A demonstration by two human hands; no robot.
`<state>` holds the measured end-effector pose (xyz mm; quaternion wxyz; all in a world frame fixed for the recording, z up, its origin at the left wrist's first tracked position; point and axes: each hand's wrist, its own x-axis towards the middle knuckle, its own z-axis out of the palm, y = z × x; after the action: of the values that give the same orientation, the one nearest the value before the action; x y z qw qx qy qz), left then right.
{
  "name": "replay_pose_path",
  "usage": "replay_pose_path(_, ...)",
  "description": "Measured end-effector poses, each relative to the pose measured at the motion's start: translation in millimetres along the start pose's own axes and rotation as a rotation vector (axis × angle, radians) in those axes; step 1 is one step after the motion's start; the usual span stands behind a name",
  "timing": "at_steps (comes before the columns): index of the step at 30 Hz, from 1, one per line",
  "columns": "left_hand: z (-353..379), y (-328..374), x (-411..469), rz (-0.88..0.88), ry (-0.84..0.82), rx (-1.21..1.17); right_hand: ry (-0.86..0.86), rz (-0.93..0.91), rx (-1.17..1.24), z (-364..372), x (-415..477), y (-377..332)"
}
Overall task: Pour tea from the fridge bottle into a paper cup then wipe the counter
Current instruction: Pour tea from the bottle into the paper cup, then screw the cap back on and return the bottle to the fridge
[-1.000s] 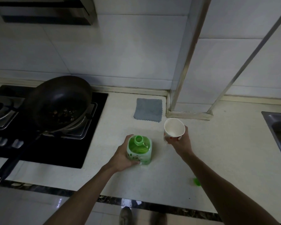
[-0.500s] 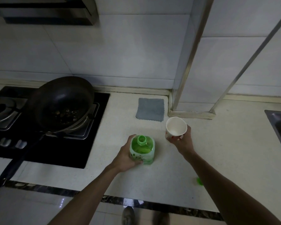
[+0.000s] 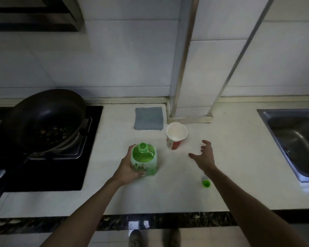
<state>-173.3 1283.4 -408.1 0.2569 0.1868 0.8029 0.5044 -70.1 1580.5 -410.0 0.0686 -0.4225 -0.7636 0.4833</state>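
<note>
two bare hands reach over a pale speckled counter [image 3: 114, 189], seen from a head camera looking down. the left hand [image 3: 128, 169] wraps around the side of a green plastic bottle [image 3: 144, 162], fingers curled against its label; the bottle stands upright on the counter with its neck uncapped. the right hand [image 3: 204, 156] hovers empty, fingers spread wide, holding nothing, near a paper cup [image 3: 176, 135] but apart from it. the cup stands upright, white inside with a red print low on its wall, and looks empty. a small green cap [image 3: 206, 183] lies on the counter just beside the right forearm.

the bottle looks fairly full, so it is likely heavy for one hand, and its thin plastic walls would probably flex under a hard squeeze; a grip around the middle of the body, with the other hand steadying, seems safest. if it is cold from the fridge it may be damp and slippery, though that cannot be seen. the paper cup is light and soft and would tip easily, so holding it low on the wall while pouring seems wise.

a folded grey cloth [image 3: 149, 118] lies flat behind the cup near the tiled wall. to the left, a dark wok [image 3: 45, 122] sits on a black stove [image 3: 89, 157]. to the right is a steel sink [image 3: 292, 139]. the room is dim.
</note>
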Motion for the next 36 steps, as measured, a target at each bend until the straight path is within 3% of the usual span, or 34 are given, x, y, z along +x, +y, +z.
replay_pose_path(5, 0, 3, -1, 0.022, 0.003, 0.016, 0.089, 0.108, -0.249, -18, -19, 14)
replay_pose_path(9, 0, 4, -2, 0.026, -0.004, -0.006, 0.026, 0.182, -0.508, -25, -37, 21)
replay_pose_path(14, 1, 3, -2, 0.035, -0.007, -0.022, -0.032, 0.043, -0.824, -19, -60, 34)
replay_pose_path(28, -1, 6, -2, 0.043, -0.024, -0.016, -0.035, 0.091, -0.731, -9, -76, 59)
replay_pose_path(32, -1, 8, -4, 0.065, -0.016, -0.035, -0.034, 0.032, -0.49, -1, -72, 40)
replay_pose_path(36, 0, 12, -5, 0.079, -0.011, -0.048, -0.122, -0.172, -0.255, 12, -72, -8)
